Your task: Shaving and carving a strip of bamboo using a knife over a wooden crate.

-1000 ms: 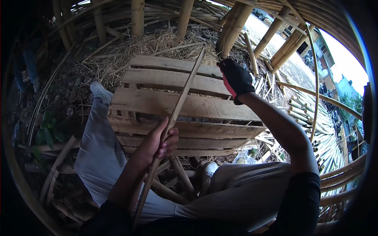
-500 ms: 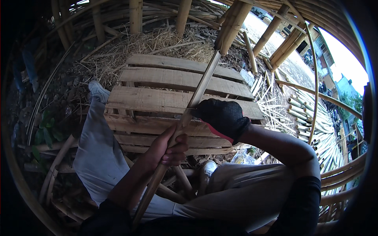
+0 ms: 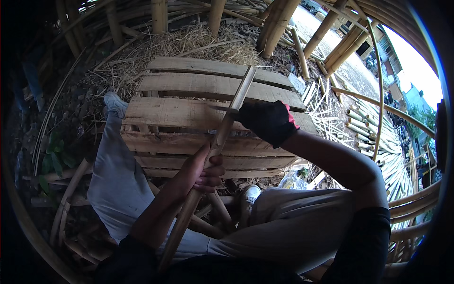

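Observation:
My bare left hand [image 3: 202, 173] is wrapped round a long split bamboo strip [image 3: 226, 127]. The strip slants from my lap up over a slatted wooden pallet [image 3: 165, 110], its pale inner side showing toward the far end. On my right hand [image 3: 267, 122] is a black glove with red trim. That hand is closed on a knife whose thin, blurred blade [image 3: 220, 109] lies across the strip, a little beyond my left hand. The glove hides the knife's handle.
Straw and shavings [image 3: 184, 43] lie behind the pallet, before upright bamboo posts [image 3: 278, 28]. To the right are stacked cut bamboo poles [image 3: 362, 124] and scattered pale slivers [image 3: 328, 120]. My legs [image 3: 288, 220] flank the near side, with bamboo pieces between them.
My right hand and the knife have moved slightly farther up the strip, and the wrist has turned. The strip's far end has shifted left, away from the bamboo post.

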Available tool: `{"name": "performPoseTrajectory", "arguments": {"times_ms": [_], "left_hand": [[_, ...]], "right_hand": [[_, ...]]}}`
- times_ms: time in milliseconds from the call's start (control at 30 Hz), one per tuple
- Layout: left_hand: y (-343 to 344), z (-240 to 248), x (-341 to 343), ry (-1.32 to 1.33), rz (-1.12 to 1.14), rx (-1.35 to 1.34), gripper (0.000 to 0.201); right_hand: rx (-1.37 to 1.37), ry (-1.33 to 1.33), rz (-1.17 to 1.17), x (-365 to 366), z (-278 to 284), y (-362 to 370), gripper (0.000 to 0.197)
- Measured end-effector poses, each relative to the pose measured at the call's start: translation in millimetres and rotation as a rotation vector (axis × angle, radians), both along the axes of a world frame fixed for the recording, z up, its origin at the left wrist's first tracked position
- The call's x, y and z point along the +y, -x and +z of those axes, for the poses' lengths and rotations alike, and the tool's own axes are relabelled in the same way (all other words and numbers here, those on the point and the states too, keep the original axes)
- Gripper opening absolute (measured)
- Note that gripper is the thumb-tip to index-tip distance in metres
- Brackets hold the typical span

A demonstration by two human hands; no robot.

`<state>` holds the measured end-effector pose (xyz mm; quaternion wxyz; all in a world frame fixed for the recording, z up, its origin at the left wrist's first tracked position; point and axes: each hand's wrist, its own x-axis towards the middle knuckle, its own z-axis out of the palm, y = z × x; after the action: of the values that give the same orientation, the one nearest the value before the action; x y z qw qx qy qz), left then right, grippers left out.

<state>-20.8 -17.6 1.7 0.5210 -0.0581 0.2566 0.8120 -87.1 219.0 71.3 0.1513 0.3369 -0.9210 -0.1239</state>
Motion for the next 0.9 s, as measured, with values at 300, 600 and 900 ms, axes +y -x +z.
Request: {"name": "performPoseTrajectory", "arguments": {"times_ms": [300, 600, 900], "left_hand": [[-1, 6, 2, 0.068, 0.0, 0.015, 0.051], [-1, -2, -1, 0.039, -0.014, 0.046, 0.051], [-3, 0, -3, 0.076, 0.004, 0.069, 0.052]], "right_hand": [[-0.103, -0.032, -0.032, -11, 16, -2, 0.029], [0.024, -0.001, 0.084, -1, 6, 5, 0.023], [-0.143, 0.01, -0.249, -2, 20, 21, 0.043]]}}
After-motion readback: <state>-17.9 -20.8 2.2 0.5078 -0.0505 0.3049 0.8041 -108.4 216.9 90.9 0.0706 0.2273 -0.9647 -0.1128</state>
